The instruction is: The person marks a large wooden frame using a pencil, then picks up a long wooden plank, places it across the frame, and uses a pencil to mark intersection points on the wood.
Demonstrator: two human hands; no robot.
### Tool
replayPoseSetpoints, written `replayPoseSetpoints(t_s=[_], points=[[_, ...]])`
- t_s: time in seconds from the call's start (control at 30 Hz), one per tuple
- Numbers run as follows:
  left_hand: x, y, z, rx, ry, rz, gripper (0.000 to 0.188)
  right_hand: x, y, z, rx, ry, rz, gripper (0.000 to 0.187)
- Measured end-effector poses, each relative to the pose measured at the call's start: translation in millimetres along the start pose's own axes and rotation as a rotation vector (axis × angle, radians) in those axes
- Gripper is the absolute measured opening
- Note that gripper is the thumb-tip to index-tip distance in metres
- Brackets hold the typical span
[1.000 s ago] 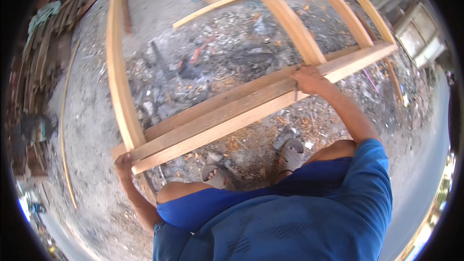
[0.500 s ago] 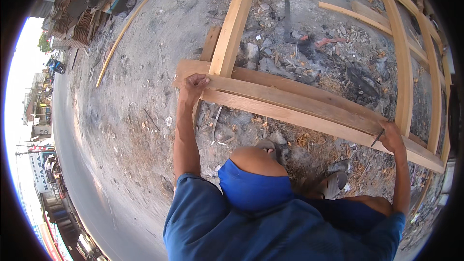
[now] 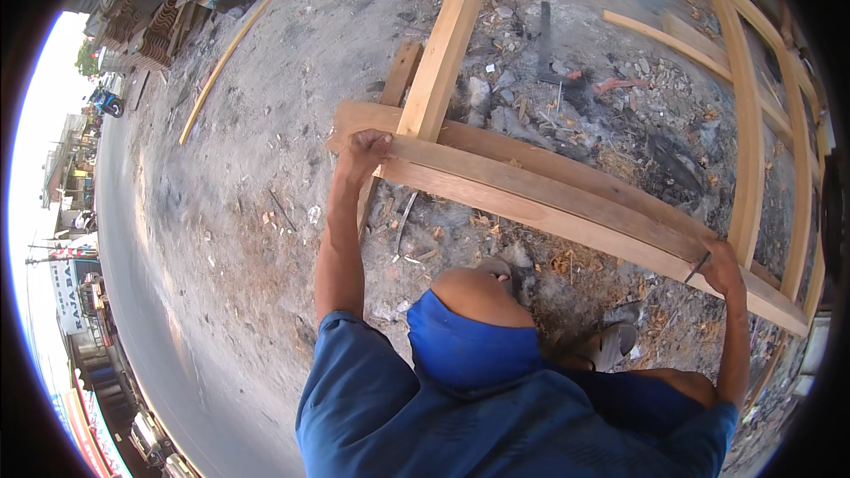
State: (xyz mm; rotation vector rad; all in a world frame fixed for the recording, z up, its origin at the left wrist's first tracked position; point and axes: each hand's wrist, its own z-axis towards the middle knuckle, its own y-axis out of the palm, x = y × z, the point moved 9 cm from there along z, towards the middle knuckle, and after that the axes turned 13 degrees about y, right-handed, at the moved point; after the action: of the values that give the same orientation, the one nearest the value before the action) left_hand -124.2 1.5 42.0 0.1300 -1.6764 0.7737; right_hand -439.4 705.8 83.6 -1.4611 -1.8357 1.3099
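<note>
Timber rail [image 3: 531, 197] lies at the near ends of the pale bars [image 3: 447, 49], the left hand's [image 3: 365, 149] grip clamped on its left end, the right hand's [image 3: 724, 267] closed on a thin dark rod [image 3: 698, 267] against it, so uneven pressure could skew it.

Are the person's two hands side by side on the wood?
No, the left hand is at the left end of the near beam, while the right hand is far to the right.
</note>
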Motion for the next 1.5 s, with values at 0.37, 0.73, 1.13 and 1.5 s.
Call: replayPoseSetpoints(t_s=[0.37,0.73,1.13,1.5], points=[[1,2,5,-0.053,0.010,0.197,0.022,1,3,6,-0.070,0.017,0.013,0.054],[-10,-1,5,0.044,-0.073,-0.113,0.032,-42,15,11,-0.067,-0.043,-0.060,0.065],[6,7,6,-0.063,-0.005,0.067,0.032,-48,10,8,0.019,-0.070,-0.085,0.057],[-1,7,8,-0.051,0.025,0.085,0.028,-68,0,3,0.047,-0.157,-0.057,0.049]])
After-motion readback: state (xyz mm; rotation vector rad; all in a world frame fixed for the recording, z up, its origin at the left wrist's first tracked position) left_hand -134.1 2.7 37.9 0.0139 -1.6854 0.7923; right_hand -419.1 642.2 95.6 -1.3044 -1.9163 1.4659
